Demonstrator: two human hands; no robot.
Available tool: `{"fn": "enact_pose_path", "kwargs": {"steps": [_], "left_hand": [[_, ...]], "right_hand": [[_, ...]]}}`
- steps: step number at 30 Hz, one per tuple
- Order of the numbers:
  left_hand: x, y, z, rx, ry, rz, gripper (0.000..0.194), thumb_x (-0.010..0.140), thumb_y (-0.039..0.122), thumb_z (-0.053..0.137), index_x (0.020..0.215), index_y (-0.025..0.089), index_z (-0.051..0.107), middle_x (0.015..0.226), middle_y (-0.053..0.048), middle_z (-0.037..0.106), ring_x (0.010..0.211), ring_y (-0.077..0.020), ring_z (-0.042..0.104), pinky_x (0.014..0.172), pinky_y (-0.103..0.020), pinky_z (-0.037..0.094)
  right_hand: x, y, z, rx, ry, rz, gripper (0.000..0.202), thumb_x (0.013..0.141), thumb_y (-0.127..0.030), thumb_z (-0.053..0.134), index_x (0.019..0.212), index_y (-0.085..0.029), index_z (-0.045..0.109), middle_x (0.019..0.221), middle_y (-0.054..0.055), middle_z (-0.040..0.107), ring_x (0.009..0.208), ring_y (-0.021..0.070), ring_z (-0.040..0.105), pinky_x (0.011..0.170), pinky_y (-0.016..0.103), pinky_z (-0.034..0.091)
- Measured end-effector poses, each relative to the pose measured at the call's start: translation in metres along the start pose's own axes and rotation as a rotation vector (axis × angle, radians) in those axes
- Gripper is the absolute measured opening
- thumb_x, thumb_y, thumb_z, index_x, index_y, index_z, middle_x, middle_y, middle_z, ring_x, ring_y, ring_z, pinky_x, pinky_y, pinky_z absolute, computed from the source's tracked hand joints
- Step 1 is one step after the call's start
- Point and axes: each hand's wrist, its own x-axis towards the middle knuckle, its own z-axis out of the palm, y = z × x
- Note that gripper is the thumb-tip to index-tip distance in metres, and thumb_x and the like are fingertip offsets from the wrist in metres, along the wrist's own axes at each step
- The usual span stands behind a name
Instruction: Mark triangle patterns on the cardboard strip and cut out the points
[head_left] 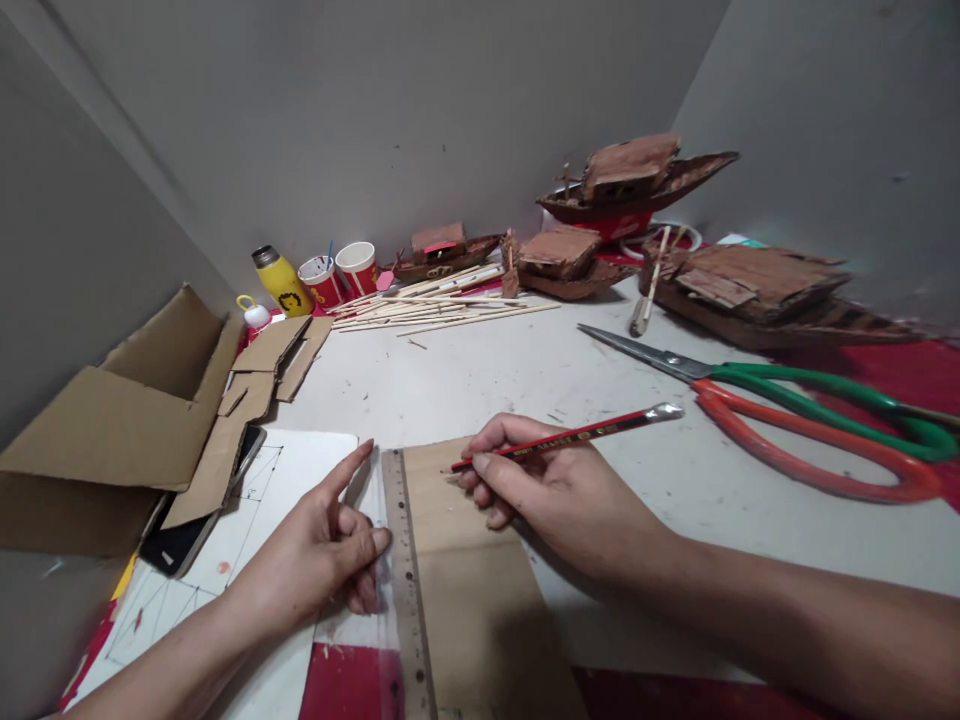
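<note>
My right hand (555, 490) holds a red and black pencil (592, 432), its sharpened tip pointing left, just over a piece of brown cardboard (480, 590). A clear ruler (409, 580) lies lengthwise along the cardboard's left edge. My left hand (337, 550) grips the ruler's left side between thumb and curled fingers, while its index finger stretches out forward. Beneath my left forearm is a white sheet with a line drawing (255, 500). Part of the ruler's left edge is hidden by the fingers.
Large scissors (697, 370) with green and orange handles lie at right. Brown model boats (757, 285), thin sticks (442, 305), paper cups (356, 268) and a yellow bottle (281, 280) stand at the back. At left are a cardboard box (120, 420), cardboard scraps (262, 380) and a phone (180, 545).
</note>
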Motion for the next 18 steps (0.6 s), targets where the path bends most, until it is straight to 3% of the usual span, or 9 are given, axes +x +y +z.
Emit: {"fn": "enact_pose_path", "kwargs": {"steps": [18], "left_hand": [[0.0040,-0.0004,-0.0020,-0.013,-0.035,-0.014,0.112,0.079,0.040,0.079,0.159,0.022,0.002,0.051,0.007,0.057,0.041,-0.0157,0.059,0.044,-0.024,0.050]], "right_hand": [[0.0019,-0.0013,0.0001,0.015,0.023,0.029,0.014,0.072,-0.029,0.065,0.075,-0.019,0.056,0.071,0.002,0.065,0.060,0.0115,0.056,0.049,0.021,0.048]]}}
